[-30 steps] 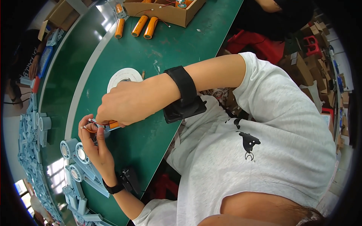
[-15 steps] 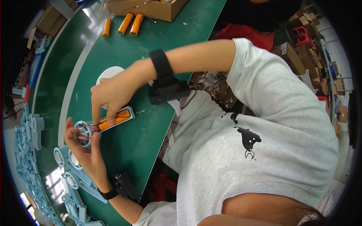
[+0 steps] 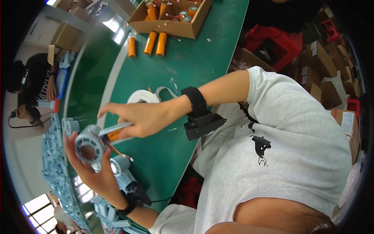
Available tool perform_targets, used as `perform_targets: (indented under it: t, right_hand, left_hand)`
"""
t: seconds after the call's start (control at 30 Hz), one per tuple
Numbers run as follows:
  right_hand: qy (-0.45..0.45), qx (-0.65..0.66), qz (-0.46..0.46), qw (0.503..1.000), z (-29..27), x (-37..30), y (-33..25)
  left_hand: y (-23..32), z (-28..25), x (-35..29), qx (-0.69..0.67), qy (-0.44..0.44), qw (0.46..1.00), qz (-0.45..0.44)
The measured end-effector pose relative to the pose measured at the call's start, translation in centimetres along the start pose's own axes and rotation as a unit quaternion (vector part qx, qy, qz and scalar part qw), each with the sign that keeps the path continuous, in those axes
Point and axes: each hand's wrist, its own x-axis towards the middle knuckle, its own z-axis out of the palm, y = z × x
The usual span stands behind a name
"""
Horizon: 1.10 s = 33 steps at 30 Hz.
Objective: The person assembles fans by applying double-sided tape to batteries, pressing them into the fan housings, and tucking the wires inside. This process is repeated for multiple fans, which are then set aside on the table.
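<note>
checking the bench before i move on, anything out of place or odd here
Three orange cylindrical cells lie loose on the green table, outside the open cardboard box that holds others. Nothing looks spilled or damaged.

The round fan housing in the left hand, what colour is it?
Pale blue-grey fan housing, head view.

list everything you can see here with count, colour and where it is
fan housing: one, grey-blue, round, cupped in the left hand
orange cell: one, in a grey holder with wires, pinched by the right hand against the housing
loose orange cylinders: three, on the green table below the box
cardboard box: one, brown, top of the table, more cylinders inside
tape roll: one, white, behind the right hand
grey-blue housings: many, piled along the left edge
left hand: black wristband
right hand: black wrist device
</note>
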Motion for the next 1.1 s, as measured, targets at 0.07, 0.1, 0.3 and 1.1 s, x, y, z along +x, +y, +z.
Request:
perform_targets:
  t: [0.07, 0.1, 0.3, 1.1]
  right_hand:
    - [0.054, -0.014, 0.029, 0.998, -2.1, 2.2, 0.7]
    - [0.081, -0.02, 0.045, 0.996, -3.2, 3.5, 0.7]
    - [0.074, -0.104, 0.184, 0.975, -8.9, 12.8, 2.4]
    - [0.133, -0.451, 0.078, 0.879, -17.7, 4.2, -3.0]
  left_hand:
    - [-2.0, -1.9, 4.0, -0.081, -0.091, 0.992, -0.018]
    - [-5.9, -3.2, 6.0, 0.007, -0.132, 0.991, -0.038]
    - [-33.0, -6.9, 10.1, 0.442, -0.262, 0.831, -0.214]
    - [1.3, 2.0, -5.1, 0.31, -0.082, 0.932, -0.171]
